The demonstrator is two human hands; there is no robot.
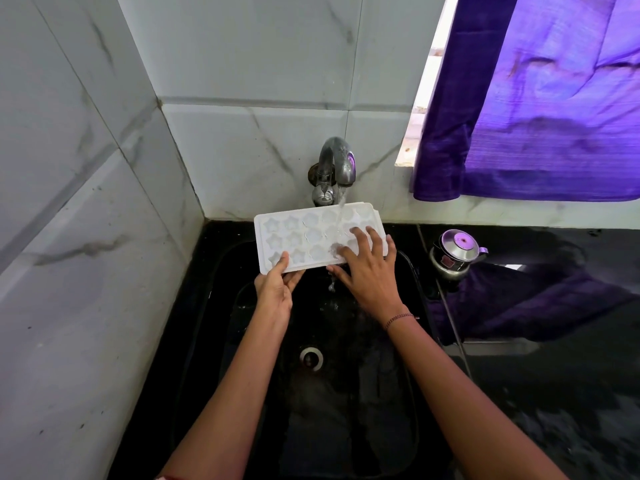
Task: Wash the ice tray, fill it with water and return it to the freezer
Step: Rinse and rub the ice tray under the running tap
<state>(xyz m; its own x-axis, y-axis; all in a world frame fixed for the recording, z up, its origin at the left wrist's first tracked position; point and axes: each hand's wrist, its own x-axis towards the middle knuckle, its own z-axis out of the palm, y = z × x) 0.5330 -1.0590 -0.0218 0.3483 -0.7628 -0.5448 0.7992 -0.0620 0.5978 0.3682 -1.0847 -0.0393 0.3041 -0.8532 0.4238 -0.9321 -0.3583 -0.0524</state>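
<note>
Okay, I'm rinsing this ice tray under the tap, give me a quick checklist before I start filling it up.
1. Water reaching the tray: ok. The tap is running and its stream lands on the ice tray.
2. Tray over the sink: ok, runoff falls into it.
3. Firm hold: ok. The left hand grips the near left corner.
4. Cells uncovered: not ok. The right hand lies spread across the right-hand cells.
5. Tray level: not ok. Water spills off its near edge.
6. Cells clean: cannot tell through the water.
</note>
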